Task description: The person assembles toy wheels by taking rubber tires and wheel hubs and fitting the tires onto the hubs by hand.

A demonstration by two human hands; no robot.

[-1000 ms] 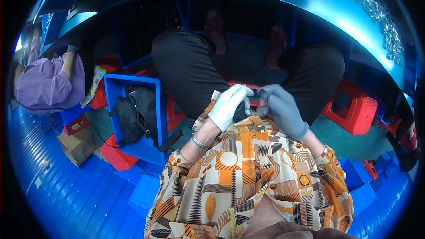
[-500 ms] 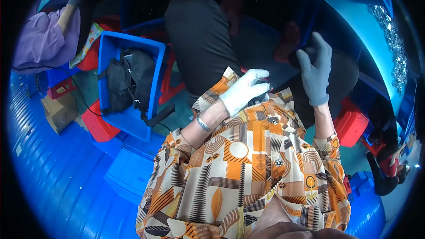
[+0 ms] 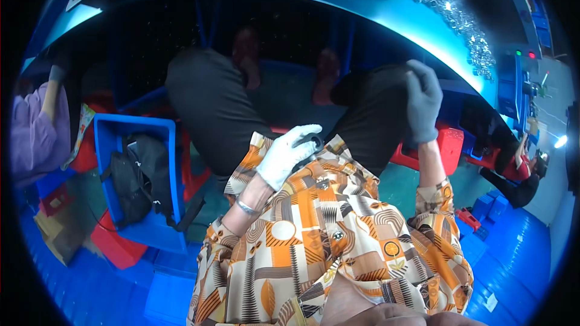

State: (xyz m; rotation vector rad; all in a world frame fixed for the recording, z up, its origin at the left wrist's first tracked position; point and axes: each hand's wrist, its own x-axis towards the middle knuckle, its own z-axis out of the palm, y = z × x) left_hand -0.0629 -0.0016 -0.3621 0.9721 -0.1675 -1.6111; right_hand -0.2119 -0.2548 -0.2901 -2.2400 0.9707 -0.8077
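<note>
My left hand (image 3: 283, 156), in a white glove, rests in my lap against my orange patterned shirt (image 3: 326, 235). Its fingers are closed on a small dark object (image 3: 315, 140), too small to identify. My right hand (image 3: 423, 101), in a grey glove, lies on my right knee in black trousers (image 3: 374, 108). It holds nothing, and its fingers are curved over the knee. The two hands are well apart.
A blue crate (image 3: 163, 145) holding a black bag (image 3: 130, 178) stands at my left, with red bins beside it. Above curves a blue table edge (image 3: 362, 0) carrying a pile of shiny metal parts (image 3: 465, 30). A person in purple (image 3: 30, 139) sits left, another person (image 3: 519, 175) far right.
A second ago both hands met over my lap. My right hand has since lifted away to the right and settled on my knee. My left hand stayed in my lap.
</note>
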